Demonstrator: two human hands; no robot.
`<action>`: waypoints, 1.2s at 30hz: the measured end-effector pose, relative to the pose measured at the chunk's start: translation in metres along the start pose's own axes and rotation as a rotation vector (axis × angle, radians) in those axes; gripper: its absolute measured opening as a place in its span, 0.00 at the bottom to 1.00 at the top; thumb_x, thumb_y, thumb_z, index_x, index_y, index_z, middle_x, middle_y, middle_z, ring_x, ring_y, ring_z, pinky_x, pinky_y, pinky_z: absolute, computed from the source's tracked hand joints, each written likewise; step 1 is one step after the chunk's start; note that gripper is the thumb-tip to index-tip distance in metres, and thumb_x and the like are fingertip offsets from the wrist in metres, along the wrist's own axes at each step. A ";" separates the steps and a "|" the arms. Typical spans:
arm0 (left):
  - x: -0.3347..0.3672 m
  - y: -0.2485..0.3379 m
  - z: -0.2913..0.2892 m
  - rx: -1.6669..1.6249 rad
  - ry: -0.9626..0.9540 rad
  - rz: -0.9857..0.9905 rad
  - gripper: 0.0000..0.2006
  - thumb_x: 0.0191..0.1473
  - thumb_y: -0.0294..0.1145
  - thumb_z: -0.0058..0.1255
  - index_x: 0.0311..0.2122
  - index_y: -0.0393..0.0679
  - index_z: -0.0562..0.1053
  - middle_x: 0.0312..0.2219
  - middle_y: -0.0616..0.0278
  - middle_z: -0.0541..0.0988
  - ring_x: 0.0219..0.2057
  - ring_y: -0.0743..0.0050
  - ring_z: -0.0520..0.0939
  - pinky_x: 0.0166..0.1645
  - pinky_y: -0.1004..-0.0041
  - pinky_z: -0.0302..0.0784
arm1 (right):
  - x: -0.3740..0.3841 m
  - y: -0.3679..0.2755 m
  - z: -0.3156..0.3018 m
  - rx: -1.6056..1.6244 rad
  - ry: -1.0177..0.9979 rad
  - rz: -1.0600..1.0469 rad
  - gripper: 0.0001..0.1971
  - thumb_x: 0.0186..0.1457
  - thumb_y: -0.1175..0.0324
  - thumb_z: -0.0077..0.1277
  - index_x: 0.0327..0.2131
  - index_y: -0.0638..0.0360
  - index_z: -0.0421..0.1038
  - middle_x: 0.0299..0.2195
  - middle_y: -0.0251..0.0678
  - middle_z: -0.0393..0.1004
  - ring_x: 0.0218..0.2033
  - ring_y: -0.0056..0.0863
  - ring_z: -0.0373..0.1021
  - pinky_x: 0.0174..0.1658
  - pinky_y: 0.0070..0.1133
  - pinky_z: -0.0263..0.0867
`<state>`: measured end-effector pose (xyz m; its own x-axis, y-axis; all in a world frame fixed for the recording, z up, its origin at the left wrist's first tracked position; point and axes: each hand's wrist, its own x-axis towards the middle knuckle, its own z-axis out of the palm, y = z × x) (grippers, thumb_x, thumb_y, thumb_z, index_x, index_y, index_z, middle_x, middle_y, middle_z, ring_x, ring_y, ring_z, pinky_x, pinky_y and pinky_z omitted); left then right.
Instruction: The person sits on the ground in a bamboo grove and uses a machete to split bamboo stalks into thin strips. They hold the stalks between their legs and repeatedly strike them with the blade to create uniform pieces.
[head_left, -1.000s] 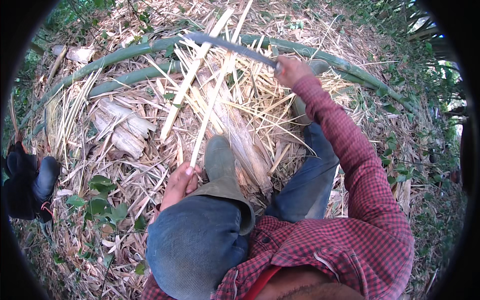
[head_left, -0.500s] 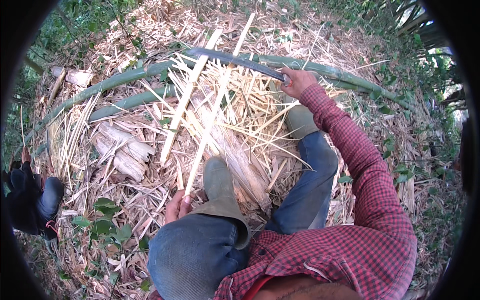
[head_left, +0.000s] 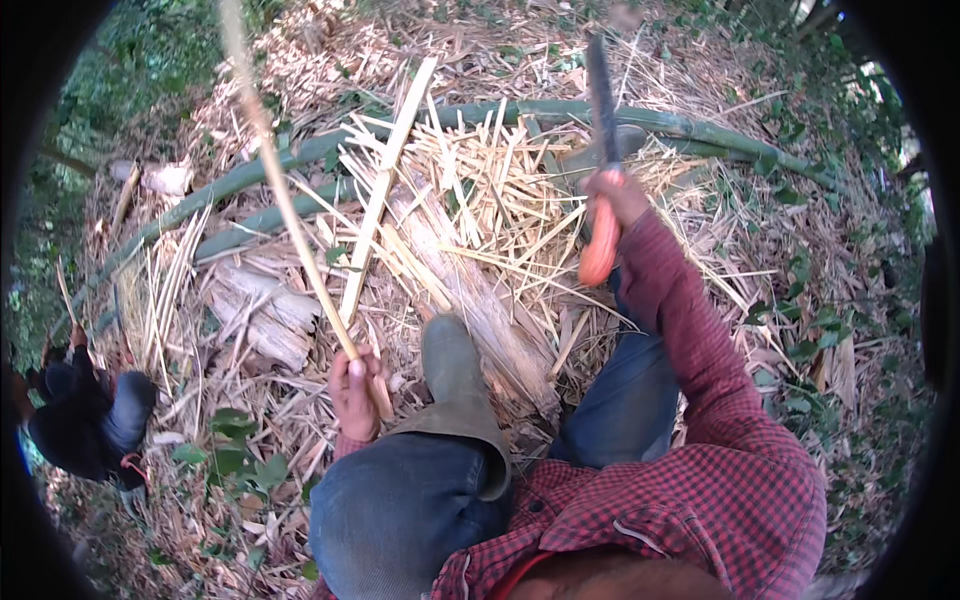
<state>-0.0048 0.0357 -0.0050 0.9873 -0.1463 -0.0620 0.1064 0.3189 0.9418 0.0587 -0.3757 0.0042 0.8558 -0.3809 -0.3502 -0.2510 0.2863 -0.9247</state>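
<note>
In my left hand [head_left: 355, 398], beside my left boot, the fingers pinch the lower end of a long pale bamboo strip [head_left: 290, 210]. The strip slants up and to the left, its far end smeared by motion. My right hand [head_left: 618, 198] is closed round the orange handle of a machete [head_left: 603, 105], whose dark blade points away from me. A pile of split bamboo strips [head_left: 500, 190] lies between the hands, over a weathered log [head_left: 465, 285]. One wide flat bamboo strip [head_left: 388, 180] leans across at the pile's left side.
Long green bamboo poles [head_left: 240, 180] run across behind the pile. My boots [head_left: 447, 355] stand at either side of the log. A broken wood chunk [head_left: 265, 310] lies left. At the far left another person [head_left: 85, 410] sits in dark clothes. Dry leaves cover the ground.
The strip in my left hand has lifted off the pile and swung left. My right hand has turned the machete from lying crosswise to pointing away, its orange handle now showing.
</note>
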 end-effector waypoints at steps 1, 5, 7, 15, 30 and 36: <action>0.010 -0.008 0.006 0.135 -0.005 0.036 0.12 0.57 0.34 0.43 0.38 0.34 0.67 0.26 0.61 0.70 0.28 0.77 0.70 0.35 0.77 0.67 | -0.031 0.003 0.011 0.014 0.022 0.070 0.04 0.45 0.75 0.52 0.26 0.65 0.70 0.17 0.33 0.69 0.15 0.22 0.67 0.17 0.19 0.64; 0.029 -0.034 0.046 0.242 0.043 0.021 0.14 0.55 0.36 0.47 0.37 0.33 0.68 0.31 0.57 0.73 0.34 0.74 0.72 0.42 0.73 0.69 | -0.111 0.057 0.060 -0.125 -0.080 -0.119 0.13 0.43 0.69 0.56 0.32 0.65 0.68 0.23 0.36 0.71 0.23 0.23 0.67 0.26 0.22 0.65; 0.025 -0.039 0.067 0.105 0.043 -0.032 0.14 0.55 0.35 0.46 0.38 0.32 0.68 0.34 0.55 0.72 0.36 0.70 0.73 0.45 0.70 0.69 | -0.132 0.085 0.084 -0.222 -0.111 -0.248 0.18 0.41 0.65 0.57 0.35 0.66 0.67 0.26 0.38 0.72 0.28 0.23 0.68 0.30 0.23 0.65; 0.038 -0.042 0.073 0.316 -0.249 -0.089 0.21 0.56 0.37 0.45 0.49 0.29 0.65 0.37 0.53 0.73 0.37 0.68 0.74 0.45 0.72 0.69 | -0.155 0.067 0.085 -0.471 -0.112 -0.293 0.21 0.39 0.59 0.58 0.36 0.59 0.66 0.27 0.41 0.71 0.30 0.36 0.71 0.35 0.26 0.65; 0.140 0.096 -0.004 -0.947 -0.390 0.438 0.25 0.53 0.52 0.40 0.49 0.43 0.68 0.40 0.56 0.76 0.38 0.57 0.77 0.40 0.59 0.72 | -0.123 0.084 0.039 -0.812 -0.291 -0.285 0.34 0.36 0.48 0.60 0.43 0.64 0.66 0.36 0.49 0.70 0.37 0.43 0.69 0.40 0.30 0.65; 0.107 0.163 -0.069 -0.666 -0.363 0.510 0.30 0.54 0.54 0.26 0.40 0.31 0.66 0.19 0.59 0.63 0.21 0.68 0.63 0.30 0.68 0.60 | -0.125 0.123 0.017 -0.766 -0.273 -0.173 0.28 0.36 0.54 0.64 0.38 0.62 0.69 0.23 0.40 0.70 0.24 0.26 0.67 0.30 0.25 0.64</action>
<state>0.1259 0.1370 0.1192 0.8474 -0.0894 0.5233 -0.1751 0.8835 0.4345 -0.0715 -0.2777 -0.0626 0.9656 -0.1093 -0.2361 -0.2594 -0.4718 -0.8427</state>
